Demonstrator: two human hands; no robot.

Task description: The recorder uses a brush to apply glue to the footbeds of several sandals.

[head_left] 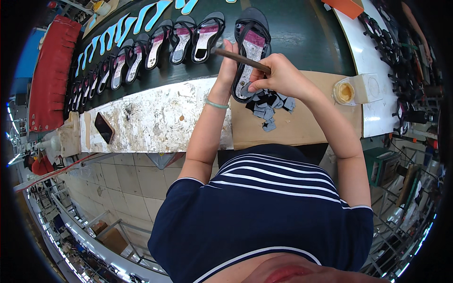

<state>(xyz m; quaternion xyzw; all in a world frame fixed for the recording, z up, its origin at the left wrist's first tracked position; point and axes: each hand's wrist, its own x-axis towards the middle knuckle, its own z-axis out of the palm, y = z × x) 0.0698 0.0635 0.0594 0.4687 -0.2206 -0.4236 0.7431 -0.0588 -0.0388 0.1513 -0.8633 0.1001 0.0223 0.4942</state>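
A black strappy sandal (250, 46) with a speckled white and purple insole is tilted over the bench's front edge. My left hand (227, 66) grips its left side, with some fingers hidden. My right hand (282, 75) is closed round a thin dark brown stick (240, 58), which crosses above the sandal. The thumb and fingertips of that hand press a small grey patch (246, 89) at the sandal's heel. Just beneath lies a loose pile of grey and black patches (270, 107) on a cardboard sheet (306, 125).
Several similar sandals (179, 41) stand in a row on the dark green belt (302, 37), with pale blue sole pieces (150, 16) behind. A phone (104, 128) rests on the stained white board (155, 113). An open pot of yellowish paste (344, 93) sits at the right.
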